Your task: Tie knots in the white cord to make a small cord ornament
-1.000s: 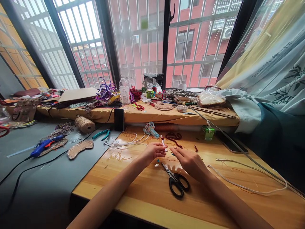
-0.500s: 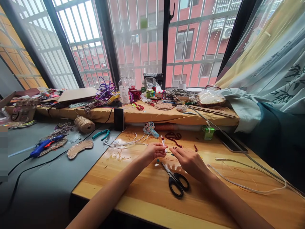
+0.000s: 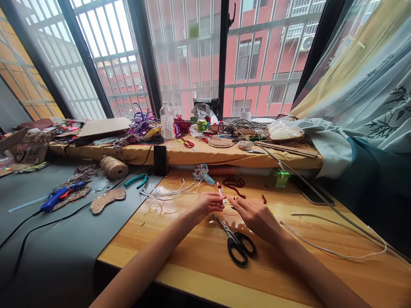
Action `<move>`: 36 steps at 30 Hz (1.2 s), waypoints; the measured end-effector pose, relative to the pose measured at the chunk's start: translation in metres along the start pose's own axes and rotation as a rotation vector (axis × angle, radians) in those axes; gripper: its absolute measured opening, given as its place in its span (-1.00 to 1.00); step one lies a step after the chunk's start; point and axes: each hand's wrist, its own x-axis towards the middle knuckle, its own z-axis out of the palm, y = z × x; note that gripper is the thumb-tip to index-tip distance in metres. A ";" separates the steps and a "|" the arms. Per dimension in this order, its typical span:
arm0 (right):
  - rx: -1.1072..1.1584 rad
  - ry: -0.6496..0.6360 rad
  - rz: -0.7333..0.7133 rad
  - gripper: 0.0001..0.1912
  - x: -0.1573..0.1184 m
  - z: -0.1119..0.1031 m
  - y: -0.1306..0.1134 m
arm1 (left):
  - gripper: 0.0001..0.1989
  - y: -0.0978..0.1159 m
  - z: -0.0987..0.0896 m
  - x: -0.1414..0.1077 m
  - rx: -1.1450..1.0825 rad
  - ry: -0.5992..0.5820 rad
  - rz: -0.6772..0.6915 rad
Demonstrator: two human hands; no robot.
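Note:
My left hand (image 3: 208, 202) is closed in a pinch on a short white cord (image 3: 220, 191) with a dark red end, which stands up from the fingertips. Close by on the right, my right hand (image 3: 253, 214) is closed, its fingers together and pointing at the cord's lower end. Whatever it pinches is hidden behind the fingers. Black-handled scissors (image 3: 236, 243) lie slightly open on the wooden table below both hands. Just beyond the hands are a dark red cord (image 3: 234, 183) and a patterned blue piece with a wide top (image 3: 203, 173).
White cords (image 3: 173, 194) lie left of the hands, a pale cord loop (image 3: 340, 256) right. A green box (image 3: 280, 178) and a phone (image 3: 311, 190) stand farther right. On the grey surface are a twine spool (image 3: 114, 167), teal pliers (image 3: 136, 181) and a blue glue gun (image 3: 66, 196).
My right fingertips have shifted very slightly beside the white cord. Otherwise the hands and the things on the table stay as they were.

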 end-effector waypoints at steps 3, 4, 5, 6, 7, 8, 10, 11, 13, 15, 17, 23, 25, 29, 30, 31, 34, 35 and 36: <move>0.003 0.003 0.001 -0.67 0.000 0.000 0.000 | -0.81 0.000 0.001 0.000 0.022 0.004 -0.010; 0.009 0.002 0.006 -0.69 0.000 0.000 0.000 | -0.80 0.000 0.001 -0.001 0.031 0.005 -0.012; 0.016 -0.001 0.014 -0.70 0.000 0.000 0.000 | -0.79 0.000 0.002 -0.001 0.039 0.005 -0.012; 0.024 -0.005 0.023 -0.72 0.000 -0.001 0.000 | -0.77 0.000 0.002 -0.001 0.048 0.006 -0.010; 0.034 -0.009 0.033 -0.73 0.000 -0.001 0.000 | -0.76 0.000 0.003 -0.002 0.056 0.007 -0.007; 0.045 -0.014 0.043 -0.74 0.000 -0.001 0.000 | -0.74 0.000 0.004 -0.002 0.065 0.006 -0.002; 0.067 -0.027 0.056 -0.74 0.001 -0.002 0.000 | -0.72 0.000 0.005 -0.003 0.088 0.005 0.013; 0.077 -0.034 0.062 -0.75 0.001 -0.002 0.000 | -0.71 0.000 0.006 -0.003 0.105 0.007 0.027; 0.095 -0.057 0.077 -0.75 0.002 -0.003 -0.001 | -0.70 0.000 0.007 -0.004 0.148 0.017 0.068; 0.115 -0.093 0.097 -0.76 0.002 -0.004 -0.001 | -0.70 0.000 0.008 -0.004 0.196 0.039 0.114; 0.136 -0.133 0.120 -0.77 0.003 -0.004 -0.002 | -0.72 0.001 0.010 -0.005 0.244 0.055 0.157; 0.176 -0.187 0.201 -0.76 0.003 -0.003 -0.003 | -0.80 0.002 0.015 -0.008 0.353 0.088 0.256; 0.193 -0.196 0.254 -0.75 0.003 -0.003 -0.003 | -0.81 0.002 0.015 -0.008 0.357 0.079 0.291; 0.194 -0.192 0.374 -0.76 0.003 -0.004 -0.003 | -0.82 0.002 0.017 -0.008 0.354 0.044 0.325; 0.187 -0.197 0.402 -0.76 0.003 -0.004 -0.003 | -0.82 0.002 0.017 -0.008 0.354 0.036 0.330; 0.178 -0.204 0.426 -0.76 0.003 -0.004 -0.003 | -0.82 0.002 0.017 -0.007 0.352 0.029 0.333; 0.141 -0.232 0.474 -0.74 0.003 -0.004 -0.002 | -0.81 0.002 0.015 -0.006 0.341 0.000 0.314; 0.126 -0.241 0.479 -0.73 0.003 -0.004 -0.002 | -0.79 0.002 0.014 -0.006 0.332 -0.018 0.300; 0.111 -0.246 0.480 -0.72 0.003 -0.005 -0.002 | -0.78 0.001 0.013 -0.006 0.320 -0.042 0.287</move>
